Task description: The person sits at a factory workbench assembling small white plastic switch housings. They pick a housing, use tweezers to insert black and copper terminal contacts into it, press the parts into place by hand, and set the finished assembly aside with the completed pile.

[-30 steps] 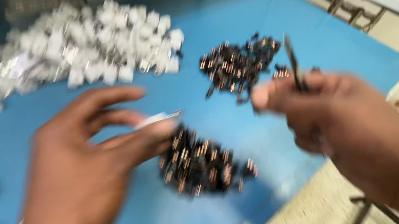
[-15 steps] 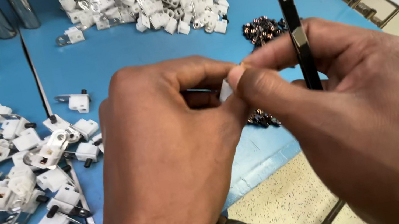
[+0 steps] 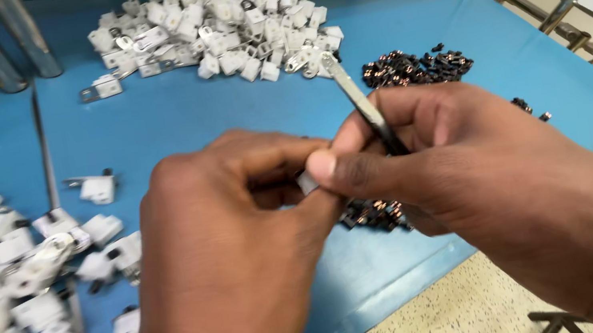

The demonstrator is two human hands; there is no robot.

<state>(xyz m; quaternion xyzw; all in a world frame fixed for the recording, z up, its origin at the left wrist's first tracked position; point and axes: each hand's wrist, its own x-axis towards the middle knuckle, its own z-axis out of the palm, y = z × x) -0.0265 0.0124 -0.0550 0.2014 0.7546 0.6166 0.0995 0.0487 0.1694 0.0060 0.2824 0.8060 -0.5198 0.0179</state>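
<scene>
1. Single view: a head-worn camera looks steeply down and forward over the blue worktable (image 3: 167,124).
2. Distance: close; the left hand (image 3: 232,259) and right hand (image 3: 460,170) fill the lower centre of the frame, near the lens.
3. Facing: the far pile of white plastic parts (image 3: 221,17) lies at the top, the table's near edge and speckled floor (image 3: 453,318) at the bottom right.
4. No second view exists, so nothing is shared.
</scene>
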